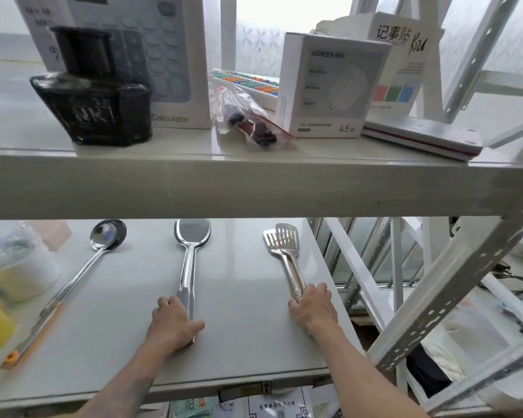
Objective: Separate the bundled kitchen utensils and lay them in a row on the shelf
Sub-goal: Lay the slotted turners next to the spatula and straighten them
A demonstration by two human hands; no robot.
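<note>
Fingers of both hands curl over handles, hiding spoon and tongs ends.

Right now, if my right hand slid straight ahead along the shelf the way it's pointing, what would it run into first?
The right hand already rests on the tongs, whose handle runs ahead of it. Sliding forward, it would ride up that handle toward the slotted heads; beyond them the shelf looks free, though depth is unclear.

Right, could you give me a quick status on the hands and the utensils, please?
Left hand on the solid turner's handle. Right hand on the slotted tongs. Ladle already lying free at left. All three in a row on the shelf; nothing between them.
</note>
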